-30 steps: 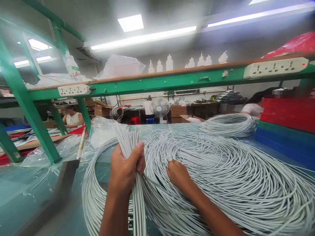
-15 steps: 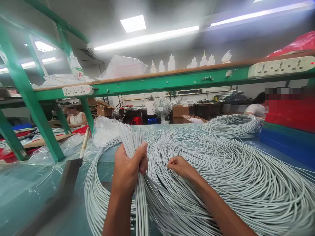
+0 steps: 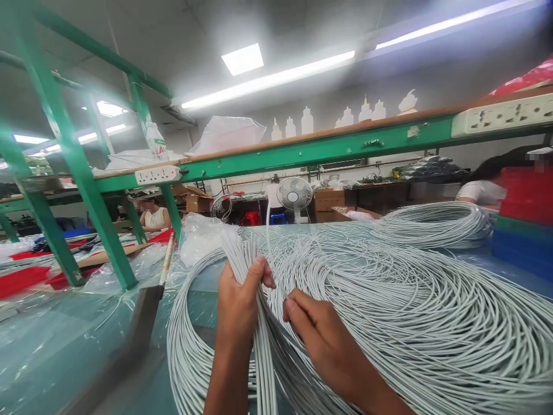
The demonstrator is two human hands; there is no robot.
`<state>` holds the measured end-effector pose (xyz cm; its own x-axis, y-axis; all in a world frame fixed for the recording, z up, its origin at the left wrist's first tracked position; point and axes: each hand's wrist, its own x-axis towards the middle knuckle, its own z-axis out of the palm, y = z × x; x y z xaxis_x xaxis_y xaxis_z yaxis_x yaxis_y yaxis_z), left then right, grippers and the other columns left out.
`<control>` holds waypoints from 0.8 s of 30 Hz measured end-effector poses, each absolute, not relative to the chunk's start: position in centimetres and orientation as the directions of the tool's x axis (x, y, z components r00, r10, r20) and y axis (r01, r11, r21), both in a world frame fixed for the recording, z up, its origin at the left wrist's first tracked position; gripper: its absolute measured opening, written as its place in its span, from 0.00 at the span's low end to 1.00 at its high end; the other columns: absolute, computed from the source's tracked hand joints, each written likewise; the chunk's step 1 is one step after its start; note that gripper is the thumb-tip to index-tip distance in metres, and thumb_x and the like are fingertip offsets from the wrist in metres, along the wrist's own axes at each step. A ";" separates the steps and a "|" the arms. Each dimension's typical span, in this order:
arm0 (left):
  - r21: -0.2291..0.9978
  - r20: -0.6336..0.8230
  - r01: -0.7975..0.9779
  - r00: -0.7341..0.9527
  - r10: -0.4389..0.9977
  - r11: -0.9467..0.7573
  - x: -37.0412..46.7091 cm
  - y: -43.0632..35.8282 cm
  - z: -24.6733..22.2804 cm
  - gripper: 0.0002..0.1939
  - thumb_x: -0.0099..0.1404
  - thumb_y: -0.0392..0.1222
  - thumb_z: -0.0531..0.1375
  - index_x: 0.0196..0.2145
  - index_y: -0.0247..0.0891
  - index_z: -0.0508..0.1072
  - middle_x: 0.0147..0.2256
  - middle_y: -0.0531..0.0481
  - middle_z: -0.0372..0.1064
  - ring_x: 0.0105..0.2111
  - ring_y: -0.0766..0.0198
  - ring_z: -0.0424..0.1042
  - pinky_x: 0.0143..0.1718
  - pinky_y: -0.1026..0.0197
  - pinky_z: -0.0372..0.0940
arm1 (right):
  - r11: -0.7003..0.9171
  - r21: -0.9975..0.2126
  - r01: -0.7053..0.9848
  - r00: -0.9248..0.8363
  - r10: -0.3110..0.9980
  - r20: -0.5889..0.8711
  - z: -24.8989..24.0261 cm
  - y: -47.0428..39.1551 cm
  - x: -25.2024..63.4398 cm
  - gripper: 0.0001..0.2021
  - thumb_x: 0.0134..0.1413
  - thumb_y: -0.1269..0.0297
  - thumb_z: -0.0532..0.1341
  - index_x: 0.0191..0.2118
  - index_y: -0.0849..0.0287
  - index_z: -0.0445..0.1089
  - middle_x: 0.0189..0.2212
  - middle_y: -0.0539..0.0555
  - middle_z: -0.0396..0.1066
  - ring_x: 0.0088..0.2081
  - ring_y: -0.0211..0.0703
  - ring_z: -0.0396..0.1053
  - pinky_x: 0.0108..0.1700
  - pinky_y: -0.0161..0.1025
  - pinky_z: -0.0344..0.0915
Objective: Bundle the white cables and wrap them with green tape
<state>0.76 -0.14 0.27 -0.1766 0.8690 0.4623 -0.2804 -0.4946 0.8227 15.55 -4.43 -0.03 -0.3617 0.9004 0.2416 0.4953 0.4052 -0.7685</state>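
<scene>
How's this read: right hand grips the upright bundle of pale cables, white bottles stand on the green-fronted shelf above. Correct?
Not quite. The head view shows the left hand gripping the upright bundle of pale cables, not the right hand. The white bottles do stand on the green-fronted shelf above.

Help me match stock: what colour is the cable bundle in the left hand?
Pale whitish grey; the cable bundle shows best in the head view.
</scene>
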 end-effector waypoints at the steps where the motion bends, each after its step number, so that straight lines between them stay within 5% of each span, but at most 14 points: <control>1: 0.825 0.465 -0.254 -0.203 0.862 -0.504 0.8 -0.1 0.3 0.18 0.66 0.51 0.60 0.33 0.31 0.65 0.28 0.50 0.63 0.30 0.68 0.66 0.37 0.63 0.63 | 0.440 -0.718 0.539 -0.379 0.888 0.260 -0.1 -4.6 15.2 0.24 0.69 0.49 0.43 0.31 0.66 0.58 0.21 0.50 0.54 0.23 0.27 0.49 0.28 0.32 0.47; 5: 0.779 0.424 -0.396 -0.241 0.873 -0.487 1.1 -0.5 0.7 0.19 0.64 0.50 0.61 0.35 0.27 0.68 0.35 0.45 0.67 0.41 0.58 0.72 0.48 0.53 0.69 | 0.450 -0.668 0.593 -0.405 0.884 0.235 -0.1 -4.9 14.6 0.21 0.68 0.54 0.44 0.31 0.65 0.59 0.21 0.49 0.57 0.23 0.27 0.51 0.27 0.33 0.47; 8: 0.751 0.363 -0.495 -0.242 0.900 -0.436 1.3 -0.9 1.4 0.23 0.60 0.50 0.64 0.39 0.25 0.66 0.35 0.43 0.68 0.41 0.50 0.74 0.43 0.48 0.72 | 0.409 -0.671 0.618 -0.405 0.898 0.174 0.3 -4.8 15.0 0.20 0.67 0.55 0.46 0.30 0.65 0.60 0.20 0.48 0.57 0.22 0.26 0.50 0.26 0.32 0.45; 11: 0.779 0.358 -0.440 -0.273 0.893 -0.447 1.3 -1.0 1.6 0.23 0.58 0.50 0.66 0.38 0.26 0.65 0.31 0.47 0.66 0.27 0.59 0.73 0.28 0.58 0.71 | 0.395 -0.632 0.666 -0.403 0.905 0.141 0.8 -4.8 15.5 0.20 0.67 0.57 0.47 0.28 0.66 0.59 0.20 0.47 0.58 0.22 0.25 0.50 0.26 0.32 0.44; 14: 0.754 0.426 -0.432 -0.251 0.869 -0.495 1.4 -0.8 1.6 0.17 0.61 0.46 0.63 0.34 0.29 0.62 0.29 0.50 0.60 0.18 0.71 0.60 0.16 0.66 0.57 | 0.389 -0.625 0.677 -0.417 0.902 0.110 1.1 -4.7 15.8 0.19 0.66 0.58 0.47 0.28 0.66 0.59 0.20 0.47 0.58 0.22 0.25 0.50 0.26 0.31 0.45; 24: 0.697 0.454 -0.507 -0.236 0.859 -0.507 1.9 -0.5 2.0 0.23 0.59 0.53 0.64 0.32 0.34 0.56 0.30 0.51 0.58 0.17 0.74 0.52 0.15 0.67 0.48 | 0.386 -0.615 0.688 -0.409 0.906 0.111 0.8 -4.5 15.5 0.19 0.66 0.57 0.47 0.28 0.65 0.60 0.20 0.46 0.59 0.23 0.26 0.51 0.26 0.32 0.45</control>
<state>1.87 -0.55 1.96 -0.2358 0.8593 0.4539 -0.5066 -0.5073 0.6972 15.54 -4.47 0.76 -0.4092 0.9057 0.1108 0.6879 0.3860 -0.6147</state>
